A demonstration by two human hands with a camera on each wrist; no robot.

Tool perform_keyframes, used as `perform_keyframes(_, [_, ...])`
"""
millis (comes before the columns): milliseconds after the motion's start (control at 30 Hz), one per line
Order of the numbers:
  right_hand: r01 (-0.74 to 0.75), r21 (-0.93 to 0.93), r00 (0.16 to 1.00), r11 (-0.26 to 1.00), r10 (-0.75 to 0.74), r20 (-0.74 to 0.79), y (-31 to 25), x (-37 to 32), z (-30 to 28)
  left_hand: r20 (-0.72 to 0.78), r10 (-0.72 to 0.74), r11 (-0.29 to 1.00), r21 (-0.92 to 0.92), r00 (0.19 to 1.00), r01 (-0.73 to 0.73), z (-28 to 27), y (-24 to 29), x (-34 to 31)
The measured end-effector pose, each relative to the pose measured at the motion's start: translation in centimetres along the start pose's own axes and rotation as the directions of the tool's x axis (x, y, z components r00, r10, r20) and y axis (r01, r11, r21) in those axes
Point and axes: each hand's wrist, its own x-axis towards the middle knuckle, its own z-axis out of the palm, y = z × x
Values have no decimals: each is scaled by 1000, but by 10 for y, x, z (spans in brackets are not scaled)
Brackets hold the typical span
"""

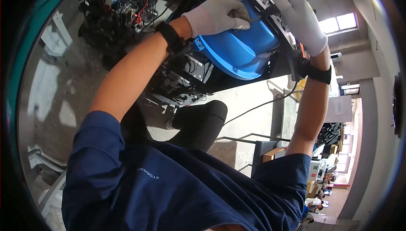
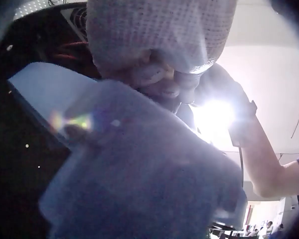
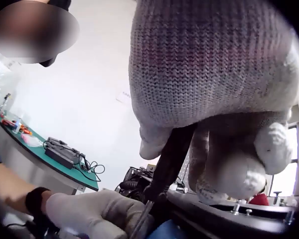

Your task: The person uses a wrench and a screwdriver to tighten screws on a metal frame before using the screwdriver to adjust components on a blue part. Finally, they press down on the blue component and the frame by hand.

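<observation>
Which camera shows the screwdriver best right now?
Head view: the screwdriver shows whole, from the right hand gripping its handle to the left hand at its shaft, over the blue cover. Right wrist shows only the dark handle and some shaft. Left wrist is blurred and glared; no tool discernible.

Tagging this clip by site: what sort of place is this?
Probably a factory workshop: exposed machine wiring, a green workbench holding cables and gear, and high industrial windows.
</observation>
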Motion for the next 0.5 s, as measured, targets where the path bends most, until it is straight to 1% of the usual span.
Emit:
perform_keyframes(33, [80, 39, 996, 996, -78, -38, 2, -1, -1, -3, -3, 1000, -1, 1000, 3, 2, -2, 0])
perform_keyframes(100, [104, 52, 995, 993, -104, -12, 4, 1, -5, -59, 70, 997, -6, 996, -71, 5, -2, -1])
perform_keyframes(167, [126, 66, 992, 990, -127, 11, -1, 2, -10, -35, 56, 998, 20, 998, -55, 3, -1, -1])
perform_keyframes(233, [32, 102, 977, 994, -53, 205, -18, -2, -13, -8, 42, 998, 46, 999, -42, 2, 0, -2])
perform_keyframes(267, [32, 102, 977, 994, -53, 205, -11, -2, -9, -7, 35, 999, 34, 999, -35, 3, 0, -2])
perform_keyframes(300, [159, 67, 977, 985, -166, 133, -4, 1, -1, -7, 28, 999, 22, 1000, -28, 4, -1, -2])
perform_keyframes(333, [280, 23, 957, 960, -281, 65, 2, 2, 4, -8, 27, 999, 21, 1000, -26, 4, -2, -3])
perform_keyframes(367, [282, 24, 957, 959, -283, 69, 5, 2, 2, -19, 38, 999, -8, 999, -38, 5, -3, -4])
perform_keyframes(433, [169, 55, 955, 984, -177, 238, -10, 4, -8, -30, 47, 998, -35, 998, -48, 4, -1, -5])
perform_keyframes(467, [169, 56, 955, 984, -178, 239, -23, 2, -10, -24, 44, 999, -26, 999, -45, 2, 2, -5])
perform_keyframes(500, [115, -42, 981, 992, -107, 163, -42, -1, -11, -19, 41, 999, -17, 999, -41, 2, 5, -5])
